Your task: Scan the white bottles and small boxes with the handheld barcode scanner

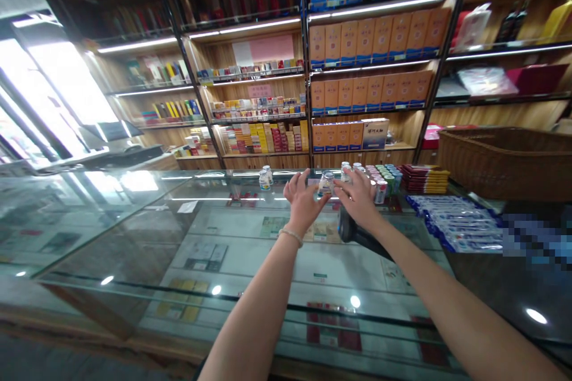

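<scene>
A small white jar (326, 182) with a shiny lid is between my two hands, above the far part of the glass counter. My left hand (302, 201) grips it from the left, its thumb along the lower side and the other fingers partly raised. From the right, my right hand (358, 197) has its fingertips against the jar. Behind my right hand stand more small jars (345, 171), partly hidden by it. Two similar jars (265, 178) stand on the glass to the left. A black handheld scanner (353, 232) lies under my right forearm.
Rows of small colored cans (388, 177), red and yellow packets (424, 179) and blue-and-white packs (456, 221) lie on the right. A wicker basket (500, 161) stands beyond. The glass counter (250, 262) shows goods inside. Stocked shelves (308, 71) line the back wall.
</scene>
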The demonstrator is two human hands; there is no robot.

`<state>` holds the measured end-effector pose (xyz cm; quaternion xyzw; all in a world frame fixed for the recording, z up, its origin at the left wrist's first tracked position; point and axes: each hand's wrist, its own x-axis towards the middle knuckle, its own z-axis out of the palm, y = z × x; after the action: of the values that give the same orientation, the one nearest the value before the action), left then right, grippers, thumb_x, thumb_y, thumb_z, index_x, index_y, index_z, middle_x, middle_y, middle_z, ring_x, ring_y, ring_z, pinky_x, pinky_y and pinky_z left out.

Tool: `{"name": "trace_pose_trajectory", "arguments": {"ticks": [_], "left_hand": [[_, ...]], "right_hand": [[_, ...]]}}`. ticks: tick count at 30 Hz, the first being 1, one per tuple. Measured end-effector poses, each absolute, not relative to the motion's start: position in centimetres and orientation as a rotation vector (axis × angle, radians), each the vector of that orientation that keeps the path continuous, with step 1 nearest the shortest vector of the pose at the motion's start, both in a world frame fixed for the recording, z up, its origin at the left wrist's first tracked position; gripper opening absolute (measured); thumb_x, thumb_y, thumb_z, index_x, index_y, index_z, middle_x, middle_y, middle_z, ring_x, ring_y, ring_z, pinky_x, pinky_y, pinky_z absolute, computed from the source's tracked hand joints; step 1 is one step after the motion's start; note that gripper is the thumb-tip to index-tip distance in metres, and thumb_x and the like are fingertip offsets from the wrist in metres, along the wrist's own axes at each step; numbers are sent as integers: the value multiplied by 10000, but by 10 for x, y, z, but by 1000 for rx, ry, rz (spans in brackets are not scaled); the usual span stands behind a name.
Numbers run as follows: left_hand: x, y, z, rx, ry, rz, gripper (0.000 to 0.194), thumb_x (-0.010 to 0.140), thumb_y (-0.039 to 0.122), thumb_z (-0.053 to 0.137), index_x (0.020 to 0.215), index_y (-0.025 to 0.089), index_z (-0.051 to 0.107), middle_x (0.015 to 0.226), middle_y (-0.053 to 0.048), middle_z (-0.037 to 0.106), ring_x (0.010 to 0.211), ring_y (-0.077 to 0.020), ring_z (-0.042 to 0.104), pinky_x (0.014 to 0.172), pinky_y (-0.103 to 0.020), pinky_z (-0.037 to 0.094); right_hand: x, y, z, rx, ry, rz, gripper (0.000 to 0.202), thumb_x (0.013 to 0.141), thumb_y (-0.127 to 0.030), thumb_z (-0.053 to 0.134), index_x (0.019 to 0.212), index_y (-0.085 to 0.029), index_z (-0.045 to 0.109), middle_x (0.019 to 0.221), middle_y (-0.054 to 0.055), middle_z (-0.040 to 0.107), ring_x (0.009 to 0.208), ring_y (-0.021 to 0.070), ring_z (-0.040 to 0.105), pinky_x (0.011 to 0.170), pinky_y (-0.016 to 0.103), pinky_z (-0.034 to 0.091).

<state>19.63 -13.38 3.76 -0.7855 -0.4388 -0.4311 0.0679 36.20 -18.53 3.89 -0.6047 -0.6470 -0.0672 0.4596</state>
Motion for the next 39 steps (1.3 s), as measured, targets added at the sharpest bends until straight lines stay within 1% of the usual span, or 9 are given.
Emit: {"name": "trace_pose_trajectory", "arguments": {"ticks": [4, 7, 11, 14, 19, 22, 30, 36, 39], "left_hand": [[186, -131, 43, -2362, -1352, -1252, 245, 836, 457, 794, 979, 260, 766, 1594, -93, 484, 1496, -362, 342, 1212, -624, 252], [167, -128, 47, -2364, -1360, -1211, 242, 825, 450, 806, 956, 249, 766, 1591, -101, 486, 1499, -365, 335, 1220, -628, 243], [132, -122, 48, -2330, -1391, -1191, 226, 812, 452, 819, 916, 256, 776, 1575, -91, 506, 1501, -370, 323, 1223, -642, 226], [104, -120, 44, -2322, -1431, -1184, 196, 804, 413, 831, 923, 261, 797, 1560, -87, 521, 1499, -366, 330, 1223, -617, 259], [63, -120, 36, -2257, -1520, -1114, 194, 783, 442, 847, 897, 286, 829, 1537, -51, 559, 1480, -381, 355, 1231, -605, 251], [44, -120, 30, -2293, -1576, -1005, 210, 797, 465, 832, 921, 295, 840, 1525, -40, 576, 1470, -376, 367, 1237, -587, 239], [19, -113, 17, -2338, -1684, -830, 201, 837, 496, 784, 955, 345, 843, 1512, 5, 588, 1476, -371, 344, 1250, -582, 204], [21, -110, 11, -2329, -1672, -760, 220, 866, 500, 749, 926, 310, 843, 1534, -21, 564, 1472, -378, 350, 1255, -601, 185], [22, -110, 9, -2330, -1691, -745, 244, 870, 510, 739, 945, 300, 837, 1554, -42, 534, 1482, -391, 344, 1257, -630, 169]], "right_hand": [[352, -181, 43, -1513, -1632, -131, 492, 1037, -508, 380, 1237, -271, 762, 1604, 62, 460, 1521, 318, 268, 1231, 576, 212], [337, -177, 48, -1540, -1674, -66, 506, 1047, -520, 347, 1293, -304, 733, 1631, 39, 425, 1535, 318, 251, 1241, 591, 196], [306, -170, 53, -1548, -1716, 99, 547, 1059, -559, 276, 1366, -350, 678, 1652, 22, 395, 1544, 301, 246, 1242, 589, 224], [278, -165, 51, -1542, -1689, 237, 594, 1065, -576, 217, 1356, -347, 682, 1646, 25, 412, 1548, 285, 255, 1247, 565, 235], [243, -152, 41, -1508, -1628, 480, 731, 1035, -672, 133, 1459, -298, 597, 1660, 64, 393, 1567, 269, 233, 1260, 547, 190], [229, -145, 32, -1462, -1662, 555, 775, 1013, -714, 109, 1421, -319, 637, 1678, 53, 361, 1574, 276, 209, 1264, 550, 151], [204, -129, 9, -1490, -1724, 566, 767, 1021, -704, 90, 1345, -361, 694, 1687, 18, 348, 1576, 270, 195, 1274, 550, 64], [202, -125, 0, -1547, -1747, 543, 663, 1055, -636, 131, 1436, -384, 611, 1676, 13, 371, 1575, 255, 204, 1265, 553, 95], [202, -126, -1, -1562, -1743, 524, 646, 1067, -602, 122, 1417, -401, 625, 1666, 13, 391, 1565, 264, 232, 1254, 560, 132]]}}
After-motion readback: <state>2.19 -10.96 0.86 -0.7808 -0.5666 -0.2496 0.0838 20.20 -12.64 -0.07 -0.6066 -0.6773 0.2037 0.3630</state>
